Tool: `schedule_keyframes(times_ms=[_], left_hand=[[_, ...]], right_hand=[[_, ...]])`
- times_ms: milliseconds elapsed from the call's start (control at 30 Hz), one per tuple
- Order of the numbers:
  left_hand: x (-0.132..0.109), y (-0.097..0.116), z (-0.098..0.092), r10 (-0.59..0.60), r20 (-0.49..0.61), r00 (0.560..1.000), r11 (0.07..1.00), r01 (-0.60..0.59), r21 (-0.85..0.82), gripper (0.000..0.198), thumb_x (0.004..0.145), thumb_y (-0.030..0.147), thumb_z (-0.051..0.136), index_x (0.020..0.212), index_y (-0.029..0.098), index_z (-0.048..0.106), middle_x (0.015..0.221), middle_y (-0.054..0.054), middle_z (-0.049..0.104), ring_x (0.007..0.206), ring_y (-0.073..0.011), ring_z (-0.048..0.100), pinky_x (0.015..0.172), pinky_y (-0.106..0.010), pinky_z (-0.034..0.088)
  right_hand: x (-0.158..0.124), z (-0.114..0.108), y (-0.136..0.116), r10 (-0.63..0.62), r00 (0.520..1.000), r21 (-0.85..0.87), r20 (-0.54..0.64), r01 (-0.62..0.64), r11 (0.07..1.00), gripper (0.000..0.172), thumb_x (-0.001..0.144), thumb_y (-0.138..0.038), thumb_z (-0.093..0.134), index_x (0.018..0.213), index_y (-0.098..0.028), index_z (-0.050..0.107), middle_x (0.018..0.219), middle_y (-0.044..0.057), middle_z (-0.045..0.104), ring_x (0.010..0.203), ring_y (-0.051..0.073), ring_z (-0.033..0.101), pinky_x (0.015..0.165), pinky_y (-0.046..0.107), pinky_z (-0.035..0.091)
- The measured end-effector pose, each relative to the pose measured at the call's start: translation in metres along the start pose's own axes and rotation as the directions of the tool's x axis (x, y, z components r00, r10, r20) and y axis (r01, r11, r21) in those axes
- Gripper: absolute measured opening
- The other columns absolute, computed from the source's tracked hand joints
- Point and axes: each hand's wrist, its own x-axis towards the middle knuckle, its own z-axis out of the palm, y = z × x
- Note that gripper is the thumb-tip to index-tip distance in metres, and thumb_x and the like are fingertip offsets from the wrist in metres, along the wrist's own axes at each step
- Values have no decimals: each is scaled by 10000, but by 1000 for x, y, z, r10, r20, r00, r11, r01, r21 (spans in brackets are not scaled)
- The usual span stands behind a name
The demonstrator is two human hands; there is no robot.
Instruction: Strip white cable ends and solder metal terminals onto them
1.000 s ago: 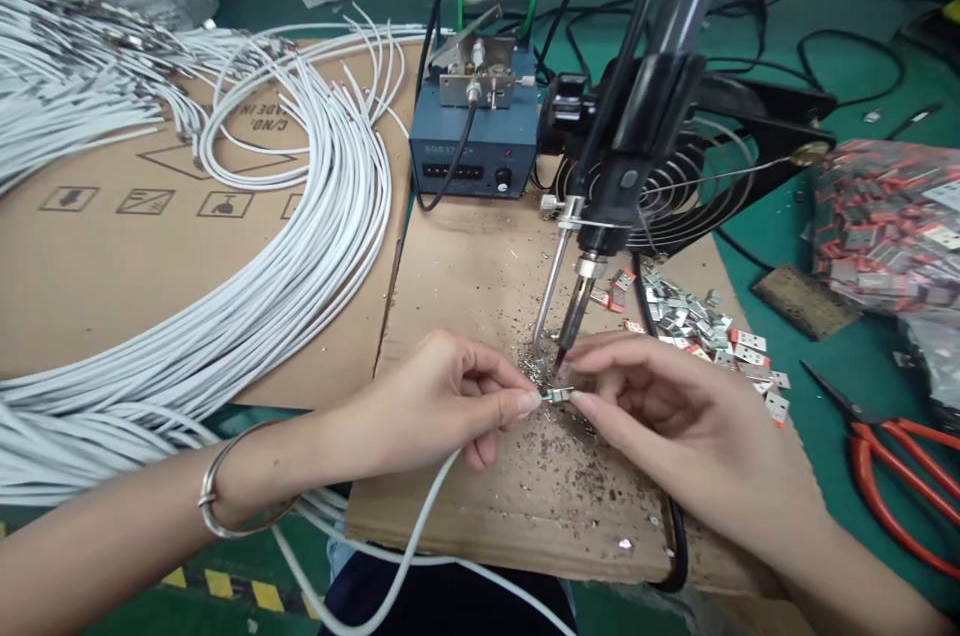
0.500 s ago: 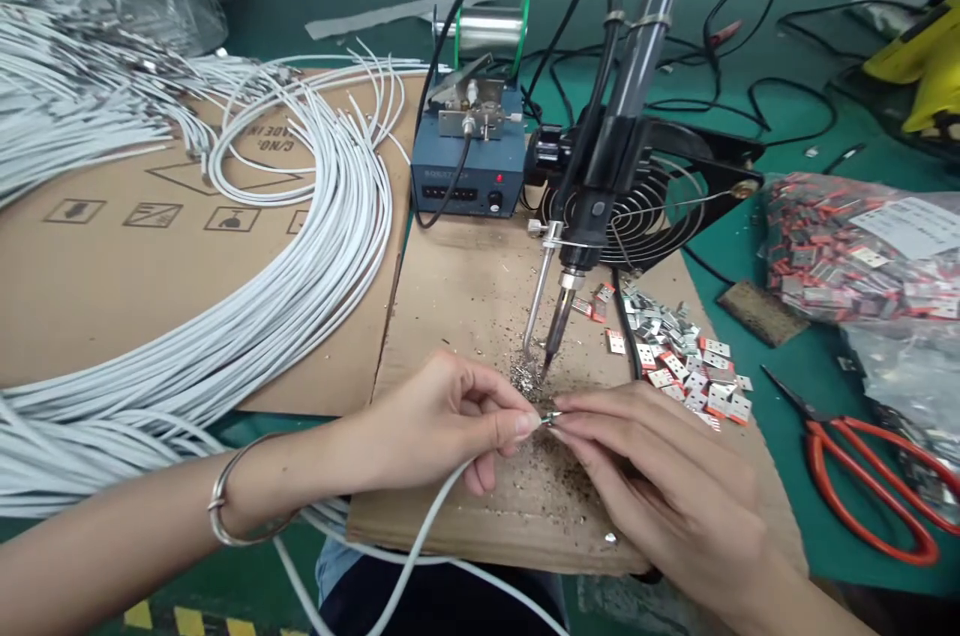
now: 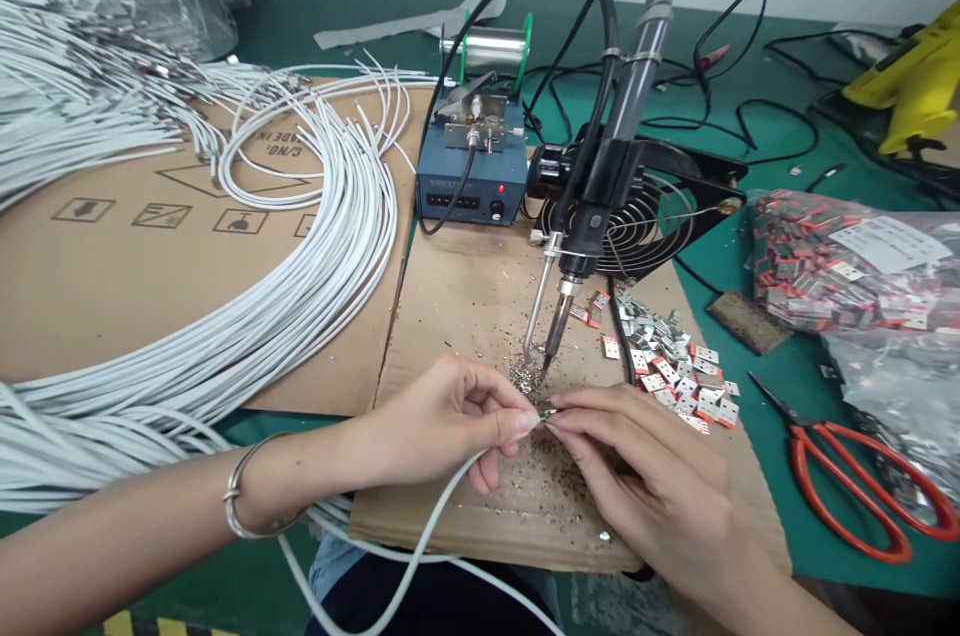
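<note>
Since a second ago, the right hand (image 3: 660,481) has brought its index finger down from beside the tip of the soldering iron (image 3: 591,216); its fingers now pinch a small metal connector (image 3: 549,414), mostly hidden. Left hand (image 3: 461,423) fingers are clamped on the end of a white cable (image 3: 426,536), just beside the connector. Both are near the iron's tip, over a cardboard sheet (image 3: 457,306). Loose USB plug parts (image 3: 679,364) lie beyond the right hand, red-handled scissors (image 3: 851,491) on the green surface (image 3: 817,381).
</note>
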Motion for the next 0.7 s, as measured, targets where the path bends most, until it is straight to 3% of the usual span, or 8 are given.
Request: schedule_keyframes(times_ms=[333,467,567,600,633,700], left_hand=[[2,-4,-1,4,4,1000,1000,-4,8,197,767,298,646,786,108,596,561,57,561,405,-35,526,400,-141,437],[0,-5,-3,11,-12,1000,994,-10,110,195,777,308,630,788,116,602,556,57,548,410,-47,518,409,-165,425],[-5,-1,-3,-43,45,998,970,31,243,202,804,324,592,773,124,595,519,58,521,417,-61,516,412,-168,409],[-7,0,-3,-87,87,992,955,59,290,207,812,328,579,769,126,593,504,59,509,421,-65,515,414,-166,404],[-10,2,-3,-135,133,982,937,83,340,207,820,328,564,770,129,594,493,60,497,426,-68,514,417,-163,398],[-13,5,-3,-217,215,952,895,107,432,195,830,313,543,777,135,604,481,61,482,435,-71,516,421,-157,384]], right_hand=[[2,5,-4,37,999,36,-33,-36,999,167,832,-20,533,884,-151,623,836,81,676,777,170,653,669,289,553],[1,-8,1,82,996,15,45,-82,996,120,845,-97,548,898,-179,616,908,76,675,846,181,653,716,312,551],[5,-42,33,150,985,-187,82,-133,973,119,862,-253,558,952,-193,610,963,89,675,802,204,657,668,342,542],[8,-57,49,183,981,-290,56,-160,944,155,882,-284,520,964,-192,614,907,81,681,661,174,645,550,306,518],[10,-72,65,191,981,-441,41,-154,884,176,888,-306,506,950,-192,625,778,55,679,544,149,614,455,270,463],[15,-99,96,108,993,-779,56,-25,626,257,891,-341,481,809,-178,661,574,26,619,465,141,580,380,239,332]])
